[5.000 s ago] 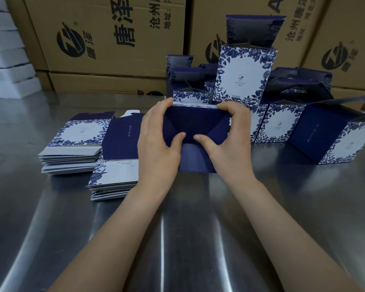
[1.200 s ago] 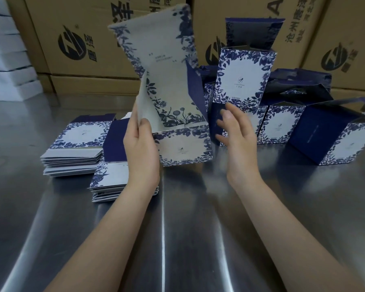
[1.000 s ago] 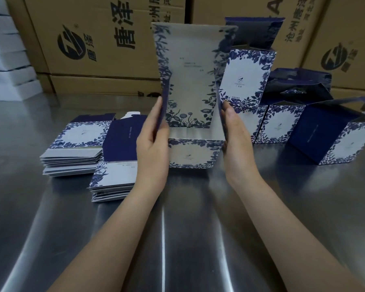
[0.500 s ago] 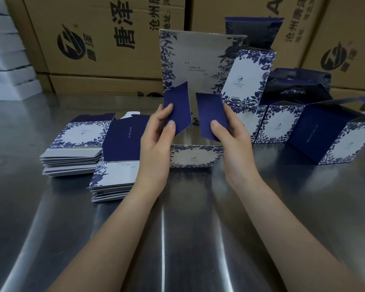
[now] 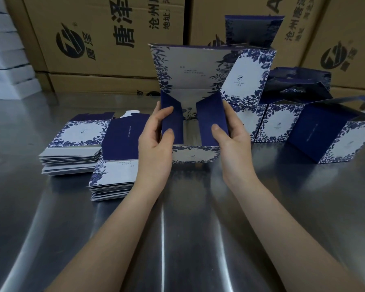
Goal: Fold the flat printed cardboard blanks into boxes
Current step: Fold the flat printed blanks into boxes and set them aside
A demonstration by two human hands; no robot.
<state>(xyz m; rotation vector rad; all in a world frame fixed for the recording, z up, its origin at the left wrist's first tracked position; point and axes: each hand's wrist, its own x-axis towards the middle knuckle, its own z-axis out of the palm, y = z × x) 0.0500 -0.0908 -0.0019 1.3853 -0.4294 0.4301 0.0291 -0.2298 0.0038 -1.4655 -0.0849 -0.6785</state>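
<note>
Two navy flaps (image 5: 174, 123) on the floral box (image 5: 195, 153) sit pinched by left hand (image 5: 154, 150) and right hand (image 5: 234, 146); blank stacks (image 5: 114, 171) crowd left, folded boxes (image 5: 282, 123) right.

left hand (image 5: 156, 148): bare, short nails | right hand (image 5: 234, 148): bare, short nails | left forearm (image 5: 118, 224): bare | right forearm (image 5: 282, 218): bare

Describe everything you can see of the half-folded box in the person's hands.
The half-folded box is thin printed card, white with navy floral borders. It stands on the steel table, its tall back panel upright. Two plain navy side flaps angle inward; the left hand pinches one, the right hand the other.
</note>
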